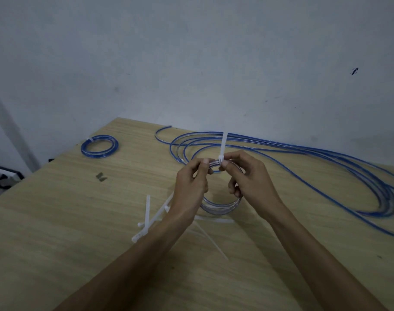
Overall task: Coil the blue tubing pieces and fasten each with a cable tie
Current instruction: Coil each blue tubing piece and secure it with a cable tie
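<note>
Mid-frame, both hands hold a coil (218, 205) upright over the table (79, 221): left hand (191, 185) pinches its top, right hand (247, 180) pinches the tie (223, 149) head. Fastening looks underway; next, I'd guess, pull the tail snug.

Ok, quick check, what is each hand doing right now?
Left hand: closed, pinching the tubing coil near its top.
Right hand: closed, pinching the cable tie at its head on the coil, tail sticking up.
</note>
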Tool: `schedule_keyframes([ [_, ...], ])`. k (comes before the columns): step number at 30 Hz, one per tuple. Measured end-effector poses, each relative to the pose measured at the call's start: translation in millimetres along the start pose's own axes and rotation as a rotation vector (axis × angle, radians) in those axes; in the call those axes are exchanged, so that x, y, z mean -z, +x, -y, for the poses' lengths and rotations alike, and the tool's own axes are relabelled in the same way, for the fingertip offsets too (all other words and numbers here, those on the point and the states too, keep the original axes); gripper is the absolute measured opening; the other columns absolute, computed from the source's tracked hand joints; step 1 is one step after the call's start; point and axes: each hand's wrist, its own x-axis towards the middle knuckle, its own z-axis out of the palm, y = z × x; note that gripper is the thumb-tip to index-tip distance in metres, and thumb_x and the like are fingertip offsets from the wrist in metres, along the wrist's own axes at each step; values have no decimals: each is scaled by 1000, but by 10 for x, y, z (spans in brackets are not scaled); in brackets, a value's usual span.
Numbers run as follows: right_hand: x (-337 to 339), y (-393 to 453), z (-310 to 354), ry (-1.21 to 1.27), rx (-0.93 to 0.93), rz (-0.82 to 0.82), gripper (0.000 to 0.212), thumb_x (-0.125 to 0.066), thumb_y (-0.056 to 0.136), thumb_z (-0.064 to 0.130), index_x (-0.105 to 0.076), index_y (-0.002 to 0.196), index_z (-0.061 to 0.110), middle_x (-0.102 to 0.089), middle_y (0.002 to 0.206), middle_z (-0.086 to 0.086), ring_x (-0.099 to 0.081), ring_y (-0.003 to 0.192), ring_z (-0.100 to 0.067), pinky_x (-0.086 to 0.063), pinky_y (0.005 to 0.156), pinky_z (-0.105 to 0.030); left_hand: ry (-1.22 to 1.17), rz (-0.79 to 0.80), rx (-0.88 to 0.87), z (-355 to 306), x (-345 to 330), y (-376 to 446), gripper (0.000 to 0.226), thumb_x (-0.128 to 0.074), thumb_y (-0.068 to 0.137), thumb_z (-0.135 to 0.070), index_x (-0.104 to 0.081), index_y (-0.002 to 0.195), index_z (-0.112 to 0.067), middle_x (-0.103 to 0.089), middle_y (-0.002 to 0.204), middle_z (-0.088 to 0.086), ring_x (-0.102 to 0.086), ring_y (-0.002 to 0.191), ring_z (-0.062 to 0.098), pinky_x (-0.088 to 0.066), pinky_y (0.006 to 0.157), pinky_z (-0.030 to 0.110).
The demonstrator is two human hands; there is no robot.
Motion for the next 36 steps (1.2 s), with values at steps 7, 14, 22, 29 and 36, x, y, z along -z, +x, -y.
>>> schedule_keyframes([
  [7,125,16,34,42,-19,38,6,-71,94,15,-75,98,14,-73,97,8,-68,64,-23,-50,47,-28,-19,32,12,2,8,-19,24,-52,104,-23,-73,104,-11,-58,77,-1,-36,50,6,-33,50,25],
  [14,145,32,1,44,-32,70,7,-71,93,13,-76,98,13,-75,97,-3,-74,72,-26,-54,48,-30,56,25,9,-1,25,-14,24,-53,104,-24,-75,104,-17,-61,76,-3,-39,51,5,-36,51,24],
  [22,89,-2,-28,11,5,68,8,-71,93,13,-77,99,14,-75,93,-2,-74,71,-25,-57,51,-34,122,22,-22,37,48,-16,26,-52,104,-22,-77,104,-16,-65,75,-11,-50,56,0,-39,54,17],
  [29,-174,58,39,197,-88,-33,13,-68,96,15,-72,107,8,-75,82,-11,-72,65,-24,-58,58,-31,119,-52,-82,-43,102,89,26,-50,105,-19,-75,101,-13,-70,79,-12,-58,64,-5,-41,61,12],
  [36,-935,443,71,-36,-87,-7,41,-57,102,28,-46,140,19,-67,107,-7,-74,83,-19,-63,73,-39,20,-462,51,-157,774,594,25,-48,106,-20,-70,96,-12,-69,80,-3,-55,58,-5,-42,72,26],
])
